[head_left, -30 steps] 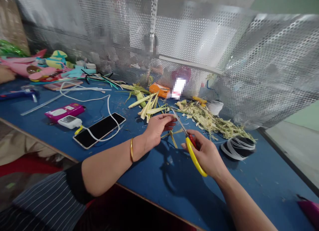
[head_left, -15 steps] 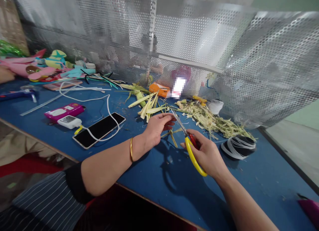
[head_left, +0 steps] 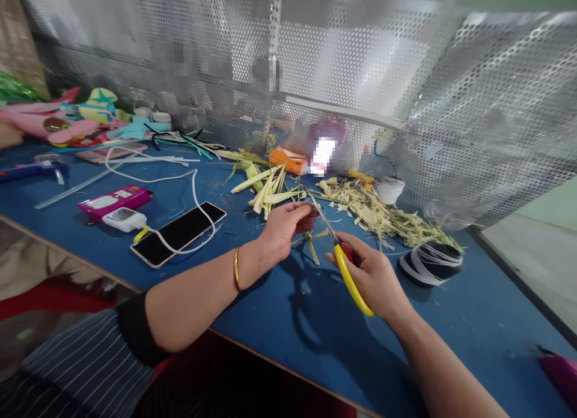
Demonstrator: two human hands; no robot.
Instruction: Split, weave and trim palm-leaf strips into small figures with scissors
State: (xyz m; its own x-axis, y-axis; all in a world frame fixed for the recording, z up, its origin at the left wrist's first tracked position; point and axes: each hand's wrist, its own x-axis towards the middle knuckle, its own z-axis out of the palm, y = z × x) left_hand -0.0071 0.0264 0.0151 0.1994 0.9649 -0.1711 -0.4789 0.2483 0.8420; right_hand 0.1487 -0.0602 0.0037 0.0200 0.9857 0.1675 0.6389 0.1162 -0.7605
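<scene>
My right hand (head_left: 372, 274) is wrapped round a pair of scissors (head_left: 350, 281) with one yellow and one red handle. Their blades point up and left, the tips beside the fingers of my left hand (head_left: 288, 226). That hand is closed in a pinch; what sits between its fingertips is too small to make out. Just below its fingers is a crossed piece of dry husk strips (head_left: 310, 245), and I cannot tell whether it hangs from them or lies on the table. Pale corn husks (head_left: 270, 193) lie behind my left hand.
The blue table (head_left: 279, 322) bears a heap of husk scraps (head_left: 383, 217), a black spool with white thread (head_left: 431, 263), a smartphone (head_left: 178, 235) under a white cable, and a magenta device (head_left: 115, 202). Perforated metal mesh (head_left: 342, 63) stands behind. Another person's hand (head_left: 9, 134) shows far left.
The scissors and both hands keep nearly the same place. The whole view has shifted very slightly. Nothing has visibly been let go or taken hold of.
</scene>
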